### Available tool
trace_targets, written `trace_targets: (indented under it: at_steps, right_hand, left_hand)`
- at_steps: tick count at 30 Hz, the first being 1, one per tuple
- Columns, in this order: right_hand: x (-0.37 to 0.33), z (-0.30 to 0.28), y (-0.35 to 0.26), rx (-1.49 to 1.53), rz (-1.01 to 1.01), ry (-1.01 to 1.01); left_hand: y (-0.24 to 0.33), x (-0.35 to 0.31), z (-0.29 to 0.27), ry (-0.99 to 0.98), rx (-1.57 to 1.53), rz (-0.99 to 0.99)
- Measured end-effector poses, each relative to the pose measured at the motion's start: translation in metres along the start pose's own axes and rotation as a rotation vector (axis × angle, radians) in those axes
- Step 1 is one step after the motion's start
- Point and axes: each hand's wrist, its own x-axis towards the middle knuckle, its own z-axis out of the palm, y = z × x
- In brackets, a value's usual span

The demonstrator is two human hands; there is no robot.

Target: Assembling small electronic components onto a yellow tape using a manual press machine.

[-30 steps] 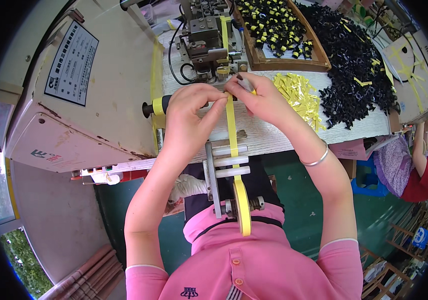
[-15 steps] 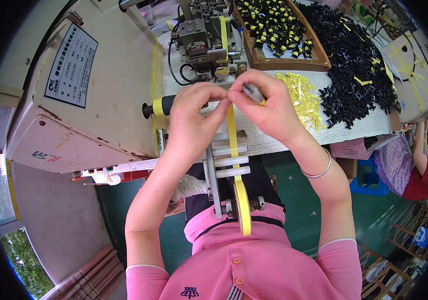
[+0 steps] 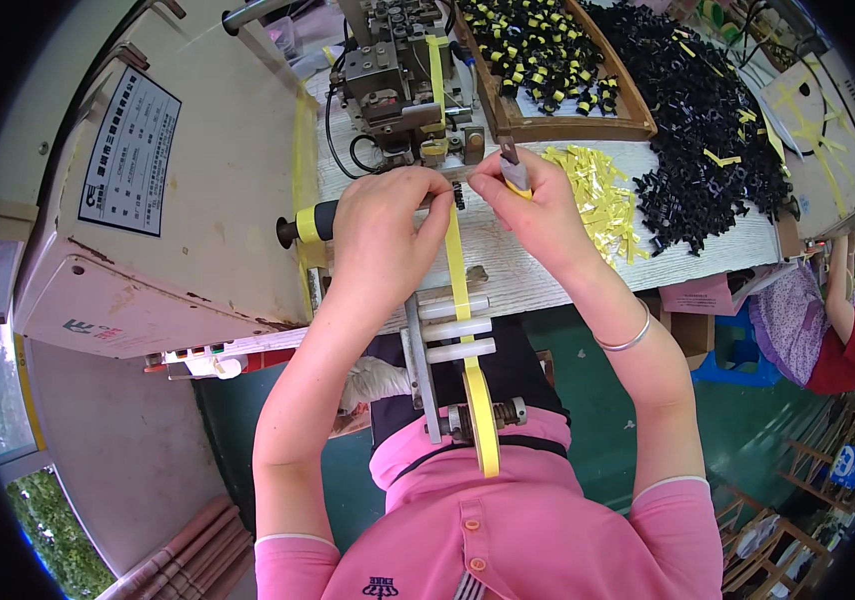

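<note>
My left hand (image 3: 383,225) is pinched beside the yellow tape strip (image 3: 457,250), its thumb and finger at a small black plastic piece (image 3: 459,194). My right hand (image 3: 540,205) is a little way to the right, closed around a small cutter (image 3: 515,172) with a grey wrapped grip and some yellow on it. The cutter's dark blade points away from me. From a tape roll (image 3: 485,420) at my waist, the strip runs over white rollers (image 3: 460,328) up to my left fingertips. Just beyond my hands stands a metal machine (image 3: 388,85), with yellow tape in it too.
A wooden tray (image 3: 578,128) of black pieces with yellow bands lies behind my right hand. Cut yellow strips (image 3: 603,205) and a heap of black parts (image 3: 713,160) spread to the right. A large beige cabinet (image 3: 208,210) stands left; another person (image 3: 808,320) sits far right.
My hands, together before, have come apart. The right moved slightly right with the cutter, whose blade now shows. The black piece at my left fingertips has come into sight.
</note>
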Motion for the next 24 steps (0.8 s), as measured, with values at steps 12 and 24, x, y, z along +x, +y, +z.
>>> trace_targets:
  at_steps: [12,24]
  right_hand:
    - [0.0001,0.0016,0.0036,-0.112,-0.131,0.023]
    - [-0.0017,-0.002,0.0027,-0.105,-0.059,-0.012]
  left_hand:
    - [-0.0024,-0.0012,0.0017,0.015,0.002,0.021]
    - [-0.0052,-0.0032,-0.0007,0.025,0.032,0.096]
